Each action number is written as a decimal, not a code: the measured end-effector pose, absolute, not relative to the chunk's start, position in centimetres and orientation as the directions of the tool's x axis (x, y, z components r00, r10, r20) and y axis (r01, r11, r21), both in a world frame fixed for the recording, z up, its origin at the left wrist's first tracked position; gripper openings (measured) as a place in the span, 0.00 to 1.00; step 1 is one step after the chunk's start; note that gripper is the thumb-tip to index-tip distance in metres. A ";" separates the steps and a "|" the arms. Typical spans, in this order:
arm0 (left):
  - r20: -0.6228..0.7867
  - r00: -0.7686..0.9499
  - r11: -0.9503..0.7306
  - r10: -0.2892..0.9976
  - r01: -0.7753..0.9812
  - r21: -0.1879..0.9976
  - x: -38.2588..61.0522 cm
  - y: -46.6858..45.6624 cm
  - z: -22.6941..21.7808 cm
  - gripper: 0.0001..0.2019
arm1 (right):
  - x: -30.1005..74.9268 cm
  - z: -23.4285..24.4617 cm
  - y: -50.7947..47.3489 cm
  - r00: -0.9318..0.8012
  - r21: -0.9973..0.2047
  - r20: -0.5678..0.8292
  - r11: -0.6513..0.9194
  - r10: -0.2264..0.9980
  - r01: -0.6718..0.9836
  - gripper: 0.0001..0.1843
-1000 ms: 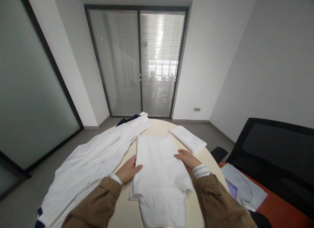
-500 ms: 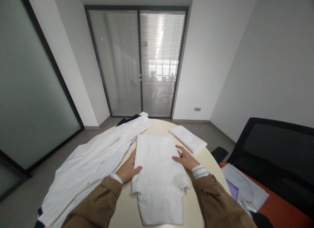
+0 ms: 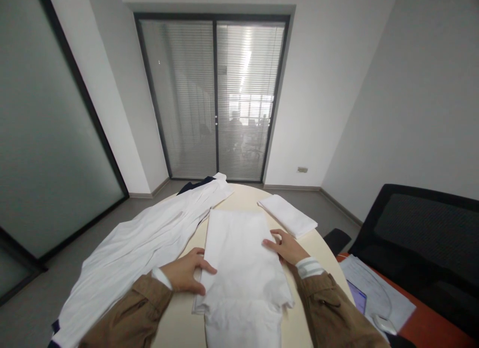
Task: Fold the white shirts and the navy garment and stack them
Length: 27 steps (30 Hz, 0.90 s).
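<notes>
A folded white garment (image 3: 239, 253) lies lengthwise on the round table in front of me, its near part narrower and creased at a fold. My left hand (image 3: 185, 272) rests at its left edge, thumb and forefinger spread, with the forefinger's tip on the cloth. At the right edge is my right hand (image 3: 286, 245), its thumb on top of the cloth and its other fingers curled at the side; how far they reach under is hidden.
A long white garment with dark trim (image 3: 145, 243) spreads over the table's left side. A folded white cloth (image 3: 288, 214) lies at the far right of the cream table (image 3: 247, 192). Right of the table stand a black mesh chair (image 3: 422, 233), papers (image 3: 385, 288) and a phone (image 3: 357, 297).
My left hand has slid down and left along the garment's edge, and its fingers are spread wider. The garment has come slightly nearer. My right hand has shifted a little nearer too.
</notes>
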<state>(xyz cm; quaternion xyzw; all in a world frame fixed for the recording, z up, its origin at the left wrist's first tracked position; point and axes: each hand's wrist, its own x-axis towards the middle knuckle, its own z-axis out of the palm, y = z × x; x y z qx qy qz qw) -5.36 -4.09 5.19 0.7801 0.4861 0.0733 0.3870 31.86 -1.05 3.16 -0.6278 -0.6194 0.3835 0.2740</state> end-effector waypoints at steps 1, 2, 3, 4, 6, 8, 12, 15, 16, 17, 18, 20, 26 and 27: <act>-0.261 0.513 -0.230 0.818 0.706 0.670 -5.2 -4.1 5.3 0.29 | 31.7 3.3 -1.0 -0.029 -0.812 -0.088 -0.055 0.996 0.582 0.37; -0.256 0.508 -0.232 0.823 0.711 0.664 -4.9 -4.2 5.3 0.29 | 31.5 3.3 -1.0 -0.024 -0.805 -0.047 -0.024 0.999 0.592 0.37; -0.251 0.502 -0.235 0.828 0.716 0.657 -4.7 -4.3 5.4 0.28 | 31.5 3.4 -1.0 -0.042 -0.801 -0.028 0.002 0.999 0.599 0.38; -0.244 0.496 -0.239 0.833 0.722 0.649 -4.5 -4.4 5.5 0.27 | 31.5 3.4 -1.0 -0.070 -0.799 -0.033 0.016 0.997 0.601 0.40; -0.236 0.498 -0.252 0.834 0.725 0.641 -4.3 -4.8 5.7 0.21 | 31.6 3.3 -1.1 -0.131 -0.805 -0.094 0.002 0.987 0.593 0.42; -0.249 0.522 -0.266 0.816 0.721 0.640 -4.3 -5.1 6.0 0.14 | 31.8 3.0 -1.2 -0.156 -0.797 -0.161 -0.035 0.974 0.603 0.37; -0.273 0.561 -0.269 0.782 0.698 0.664 -4.7 -5.1 6.2 0.12 | 31.9 2.2 -0.7 -0.050 -0.738 -0.007 0.028 0.999 0.674 0.25; -0.113 0.483 -0.245 0.868 0.616 0.749 -4.6 -4.1 5.1 0.22 | 31.5 1.5 0.0 -0.036 -0.765 0.191 0.172 0.981 0.621 0.25; -0.037 0.418 -0.237 0.908 0.582 0.778 -4.4 -3.7 4.6 0.25 | 31.4 1.3 0.2 -0.055 -0.779 0.219 0.209 0.974 0.591 0.25; 0.032 0.343 -0.229 0.939 0.552 0.802 -4.1 -3.3 4.0 0.27 | 31.3 1.2 0.3 -0.079 -0.794 0.231 0.235 0.970 0.560 0.26; 0.085 0.275 -0.224 0.958 0.527 0.820 -3.9 -3.0 3.5 0.29 | 31.3 1.1 0.4 -0.105 -0.811 0.228 0.248 0.968 0.529 0.26; 0.124 0.207 -0.212 0.971 0.490 0.846 -3.6 -2.5 3.0 0.30 | 31.5 1.3 0.2 -0.150 -0.852 0.172 0.223 0.974 0.473 0.28; -0.117 0.414 -0.092 0.903 0.450 0.888 -4.2 -3.1 3.5 0.40 | 32.1 2.2 -0.5 -0.290 -0.881 -0.036 0.106 0.956 0.462 0.19; -0.098 0.373 -0.085 0.922 0.444 0.892 -4.2 -3.1 3.4 0.41 | 32.0 2.2 -0.4 -0.248 -0.870 0.011 0.132 0.969 0.475 0.19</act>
